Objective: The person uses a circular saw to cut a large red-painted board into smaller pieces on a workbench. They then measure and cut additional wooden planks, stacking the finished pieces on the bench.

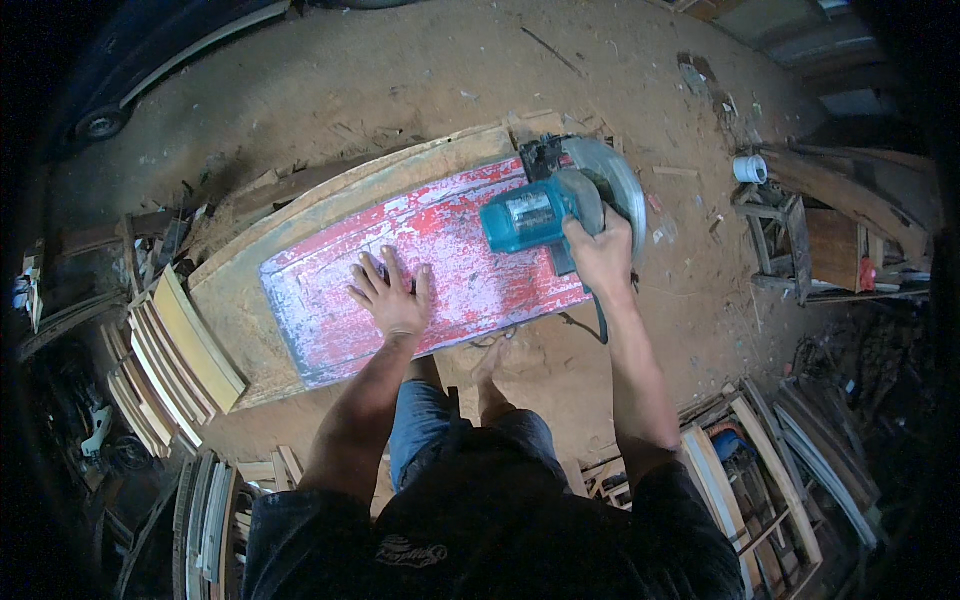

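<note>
A wide board (465, 220) with worn, flaking red and whitish paint lies at a slant across a wooden bench top (235, 240). My left hand (391, 297) rests on the board's left half, palm down and fingers spread. At the board's right end, my right hand (602, 252) grips the handle of a teal circular saw (525, 218). The saw's base sits on that end of the board, and its grey blade guard (610, 175) reaches out past the edge. A dark cord hangs below the saw. Whether the blade is turning I cannot tell.
Stacked wood strips (165, 365) lean at the bench's left end. More planks (750, 490) lie at the lower right. A wooden frame (800, 240) with a white bucket (749, 169) stands right. The dirt floor (400, 80) carries scraps; my bare foot (487, 365) is near the bench.
</note>
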